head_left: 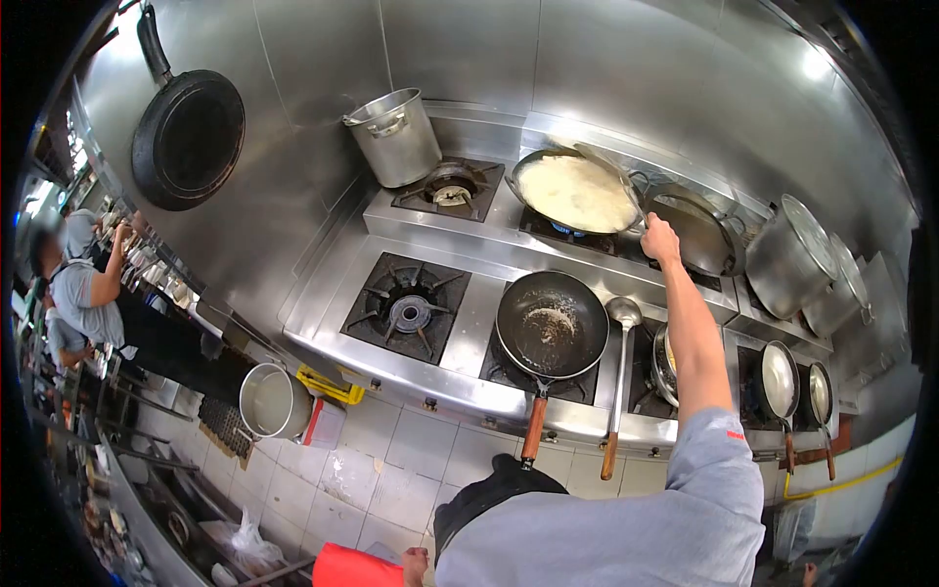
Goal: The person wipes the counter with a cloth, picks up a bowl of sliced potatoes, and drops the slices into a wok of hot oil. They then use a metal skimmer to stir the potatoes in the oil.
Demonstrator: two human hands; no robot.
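My right hand (661,241) is stretched out to the back burner, closed around the end of a long-handled metal utensil (630,192). The utensil's wide end reaches over a wok (516,192) filled with pale, creamy, frothy food (575,192). Blue flame shows beneath the wok. Low at the bottom edge, my left hand (416,564) has its fingers curled against the side of a bright red flat item (358,567), partly cut off by the frame. A dark frying pan (552,325) with crumbs in it and a ladle (623,313) lie on the front stove, below my right arm.
A tall steel pot (393,139) stands at the back left, with lidded pots (794,256) at the back right. Another wok (693,231) sits beside the filled one. Small pans (780,380) rest at the right. A bucket (275,401) and another person (90,284) are at the left.
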